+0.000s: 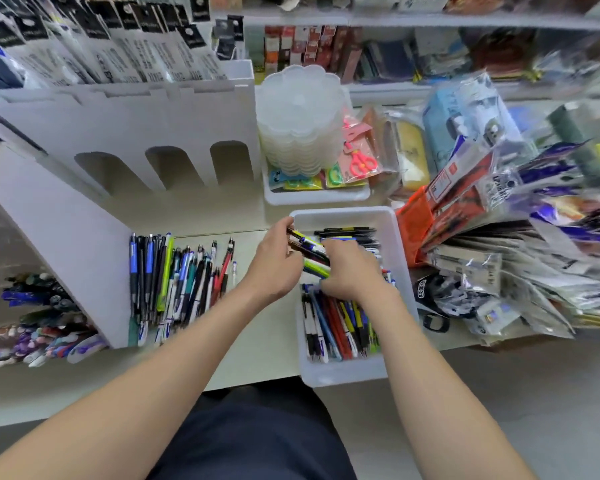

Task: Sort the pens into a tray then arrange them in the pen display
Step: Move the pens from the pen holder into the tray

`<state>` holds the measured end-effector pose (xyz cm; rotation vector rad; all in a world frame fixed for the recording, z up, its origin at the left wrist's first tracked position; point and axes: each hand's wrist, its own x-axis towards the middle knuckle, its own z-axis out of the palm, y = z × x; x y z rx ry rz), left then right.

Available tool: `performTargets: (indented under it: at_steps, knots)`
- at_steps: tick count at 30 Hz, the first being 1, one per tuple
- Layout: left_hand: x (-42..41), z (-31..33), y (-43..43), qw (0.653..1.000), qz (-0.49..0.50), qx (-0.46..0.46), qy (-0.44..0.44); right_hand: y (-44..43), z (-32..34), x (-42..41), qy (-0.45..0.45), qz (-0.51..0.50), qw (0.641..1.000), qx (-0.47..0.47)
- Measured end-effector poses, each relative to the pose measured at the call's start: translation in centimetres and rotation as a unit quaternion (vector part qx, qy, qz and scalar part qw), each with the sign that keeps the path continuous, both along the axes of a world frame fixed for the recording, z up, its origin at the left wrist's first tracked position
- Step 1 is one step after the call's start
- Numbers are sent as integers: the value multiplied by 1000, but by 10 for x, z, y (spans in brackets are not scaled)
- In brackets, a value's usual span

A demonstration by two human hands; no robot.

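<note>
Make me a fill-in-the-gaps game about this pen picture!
1. The left hand and right hand hold a bunch of ____ together.
2. They hold it over a ____ tray.
3. The display stands on the tray's ____ side.

Missing words: pens; white; left.
</note>
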<state>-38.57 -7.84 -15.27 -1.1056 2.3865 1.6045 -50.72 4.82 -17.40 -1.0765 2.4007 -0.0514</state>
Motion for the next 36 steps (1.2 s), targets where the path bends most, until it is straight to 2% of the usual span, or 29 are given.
performTargets:
  at_steps: [3, 7, 16, 22, 27, 34, 36]
  knots:
    - [-14, 0, 9, 1000, -2, -2, -12, -1, -5, -24, 83, 48, 995, -17]
    - [-34, 0, 19, 999, -7, -13, -40, -2, -22, -50, 116, 95, 988, -36]
    - [-61, -26, 35, 993, -57, -42, -98, 1, -53, -71, 67, 108, 987, -93]
    - [-76, -38, 38, 991, -52, -40, -117, -8, -62, -73, 38, 129, 983, -128]
    - [-83, -47, 45, 989, -87, 11, -121, 8, -66, -85, 34, 95, 990, -97]
    - [-89, -57, 44, 989, -88, 60, -103, 35, -65, -86, 31, 24, 991, -126]
    - [-87, -59, 41, 993, -75, 43, -84, 40, -62, -85, 35, 12, 991, -132]
